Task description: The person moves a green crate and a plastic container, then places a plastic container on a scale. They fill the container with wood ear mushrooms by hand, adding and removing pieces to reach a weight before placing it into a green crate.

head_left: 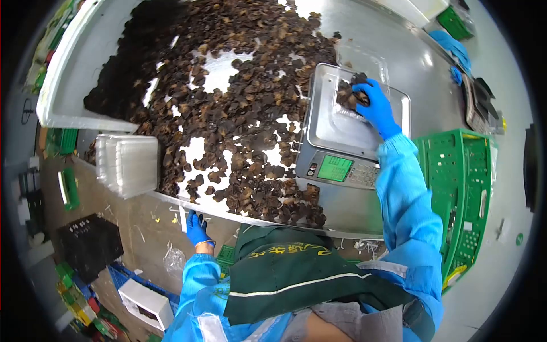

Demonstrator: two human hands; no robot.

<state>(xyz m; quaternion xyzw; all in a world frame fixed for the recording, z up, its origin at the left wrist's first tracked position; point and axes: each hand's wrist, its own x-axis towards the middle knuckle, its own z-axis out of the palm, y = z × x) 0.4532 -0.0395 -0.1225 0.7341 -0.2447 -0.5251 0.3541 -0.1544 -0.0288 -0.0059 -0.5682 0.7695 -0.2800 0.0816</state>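
My right hand (pixel 376 108), in a blue glove, has its fingers curled round a clump of dark brown mushrooms (pixel 346 96). It is over a clear plastic tray (pixel 348 118) on the steel pan of a digital scale (pixel 319 137). The scale's green display (pixel 334 167) is lit, its digits too small to read surely. My left hand (pixel 198 229), also gloved, is low at the table's front edge, beside a white strip (pixel 183 219). Its fingers look apart, with nothing visible in them. Many loose mushrooms (pixel 245 108) lie spread over the metal table (pixel 347 208).
A stack of clear plastic trays (pixel 126 165) stands at the table's left front corner. Green crates (pixel 456 199) are right of the scale. Behind the scale lies another clear tray (pixel 364 60). A raised white rim (pixel 62 62) bounds the table's left side. A black crate (pixel 90 246) sits on the floor.
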